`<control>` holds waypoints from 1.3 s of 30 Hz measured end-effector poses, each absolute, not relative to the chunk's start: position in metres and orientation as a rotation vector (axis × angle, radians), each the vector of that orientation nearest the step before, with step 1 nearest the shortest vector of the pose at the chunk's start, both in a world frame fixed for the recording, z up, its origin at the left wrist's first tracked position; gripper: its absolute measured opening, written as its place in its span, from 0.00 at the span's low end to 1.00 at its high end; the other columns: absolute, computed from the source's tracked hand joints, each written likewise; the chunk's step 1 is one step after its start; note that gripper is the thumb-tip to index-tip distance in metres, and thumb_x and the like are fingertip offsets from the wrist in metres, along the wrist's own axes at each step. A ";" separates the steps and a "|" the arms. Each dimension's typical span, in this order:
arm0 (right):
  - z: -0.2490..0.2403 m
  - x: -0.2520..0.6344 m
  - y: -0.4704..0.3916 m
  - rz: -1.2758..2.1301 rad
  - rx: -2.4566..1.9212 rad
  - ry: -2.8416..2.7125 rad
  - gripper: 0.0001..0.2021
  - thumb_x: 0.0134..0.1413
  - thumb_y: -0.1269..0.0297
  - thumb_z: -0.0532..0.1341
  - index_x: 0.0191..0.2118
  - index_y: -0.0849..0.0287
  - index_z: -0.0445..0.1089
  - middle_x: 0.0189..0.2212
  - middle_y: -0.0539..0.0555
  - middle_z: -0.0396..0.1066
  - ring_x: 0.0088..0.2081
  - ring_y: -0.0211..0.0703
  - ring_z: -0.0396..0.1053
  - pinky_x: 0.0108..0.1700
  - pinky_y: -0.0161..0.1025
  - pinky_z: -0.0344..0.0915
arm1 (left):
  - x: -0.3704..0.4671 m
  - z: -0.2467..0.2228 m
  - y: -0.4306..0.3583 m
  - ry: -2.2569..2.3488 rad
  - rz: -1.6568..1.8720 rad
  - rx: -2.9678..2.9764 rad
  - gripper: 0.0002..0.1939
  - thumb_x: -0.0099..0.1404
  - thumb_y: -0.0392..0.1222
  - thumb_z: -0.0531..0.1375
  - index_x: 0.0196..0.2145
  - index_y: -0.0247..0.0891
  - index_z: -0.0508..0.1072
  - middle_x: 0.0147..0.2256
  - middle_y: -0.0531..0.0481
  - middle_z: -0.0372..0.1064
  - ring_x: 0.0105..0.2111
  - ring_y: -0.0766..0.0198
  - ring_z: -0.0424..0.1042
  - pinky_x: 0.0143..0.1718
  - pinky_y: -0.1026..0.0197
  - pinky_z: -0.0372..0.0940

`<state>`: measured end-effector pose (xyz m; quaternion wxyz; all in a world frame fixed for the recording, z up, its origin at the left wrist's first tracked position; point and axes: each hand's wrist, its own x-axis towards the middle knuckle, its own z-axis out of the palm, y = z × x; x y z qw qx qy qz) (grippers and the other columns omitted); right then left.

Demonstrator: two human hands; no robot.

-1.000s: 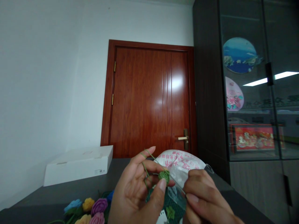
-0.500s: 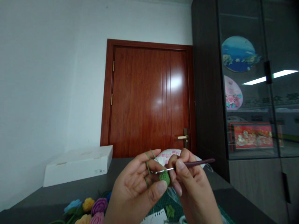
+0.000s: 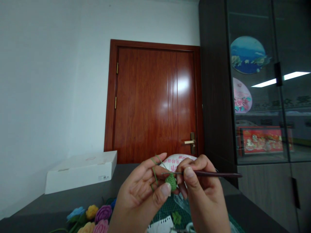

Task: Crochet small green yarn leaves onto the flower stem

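Between thumb and fingers, my left hand (image 3: 143,191) pinches a small green crochet piece (image 3: 171,183). Green yarn (image 3: 155,174) is looped round the raised fingers of that hand and runs down toward the piece. My right hand (image 3: 200,184) grips a crochet hook (image 3: 218,174) with a dark purple handle, held nearly level. Its thin metal tip lies at the top of the green piece, pointing left. Whether a loop sits on the tip is too small to tell.
Crocheted flowers (image 3: 103,214) lie at the front left. Below the hands are a spiral notepad (image 3: 161,225), a green leaf-shaped piece (image 3: 177,218) and a green cutting mat (image 3: 183,207). A white box (image 3: 80,173) and a white printed bag (image 3: 173,161) stand behind.
The hook has turned from slanting up to the right to nearly level, its handle end reaching further right. My right hand has rolled slightly; the left still holds the green piece.
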<state>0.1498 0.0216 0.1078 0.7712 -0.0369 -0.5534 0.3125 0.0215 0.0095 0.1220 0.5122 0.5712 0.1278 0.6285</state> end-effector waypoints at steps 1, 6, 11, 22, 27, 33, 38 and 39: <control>0.108 0.150 0.021 0.650 -0.080 -1.198 0.06 0.65 0.65 0.62 0.35 0.54 0.66 0.29 0.45 0.68 0.23 0.28 0.65 0.26 0.26 0.69 | 0.022 0.122 0.009 0.308 1.517 1.370 0.24 0.58 0.37 0.72 0.53 0.37 0.76 0.33 0.48 0.77 0.34 0.59 0.78 0.37 0.61 0.73; 0.108 0.152 0.020 0.419 -0.126 -1.270 0.06 0.65 0.70 0.62 0.36 0.54 0.66 0.30 0.45 0.67 0.26 0.30 0.68 0.27 0.28 0.69 | 0.024 0.123 0.005 0.324 1.570 1.340 0.23 0.57 0.34 0.72 0.51 0.38 0.78 0.35 0.48 0.78 0.37 0.61 0.78 0.39 0.63 0.73; 0.102 0.154 0.022 0.118 -0.168 -1.328 0.07 0.62 0.75 0.60 0.36 0.55 0.66 0.30 0.47 0.67 0.29 0.34 0.69 0.28 0.31 0.69 | 0.026 0.124 0.003 0.350 1.616 1.337 0.22 0.56 0.35 0.72 0.49 0.40 0.79 0.34 0.48 0.79 0.37 0.62 0.78 0.41 0.64 0.73; 0.101 0.162 0.026 -0.370 -0.260 -1.416 0.12 0.56 0.80 0.62 0.40 0.54 0.69 0.30 0.49 0.71 0.29 0.38 0.69 0.30 0.37 0.67 | 0.028 0.122 0.002 0.431 1.661 1.321 0.24 0.54 0.37 0.73 0.50 0.39 0.79 0.34 0.49 0.78 0.38 0.61 0.77 0.43 0.64 0.72; 0.088 0.163 0.032 -0.478 -0.232 -1.353 0.16 0.58 0.76 0.63 0.46 0.46 0.73 0.29 0.47 0.74 0.28 0.41 0.68 0.34 0.45 0.69 | 0.025 0.118 0.012 0.292 1.419 1.187 0.27 0.50 0.36 0.76 0.48 0.36 0.80 0.32 0.48 0.77 0.35 0.61 0.76 0.41 0.62 0.70; 0.099 0.152 0.033 0.248 -0.010 -1.260 0.02 0.66 0.61 0.61 0.40 0.49 0.71 0.28 0.48 0.68 0.29 0.41 0.69 0.30 0.40 0.67 | 0.019 0.123 0.019 0.126 1.211 1.246 0.26 0.54 0.36 0.74 0.51 0.37 0.78 0.32 0.48 0.78 0.30 0.61 0.78 0.36 0.60 0.71; 0.108 0.151 0.025 0.638 0.093 -1.166 0.06 0.70 0.60 0.56 0.40 0.51 0.66 0.25 0.46 0.68 0.22 0.35 0.64 0.24 0.32 0.63 | 0.015 0.123 0.023 0.002 1.105 1.319 0.23 0.58 0.39 0.73 0.52 0.40 0.78 0.34 0.47 0.78 0.31 0.61 0.77 0.33 0.62 0.71; 0.108 0.152 0.024 0.686 0.096 -1.165 0.06 0.70 0.60 0.55 0.39 0.51 0.66 0.25 0.46 0.68 0.21 0.35 0.64 0.23 0.32 0.62 | 0.014 0.122 0.024 -0.001 1.087 1.323 0.22 0.58 0.39 0.73 0.51 0.40 0.79 0.34 0.47 0.77 0.31 0.61 0.77 0.32 0.62 0.71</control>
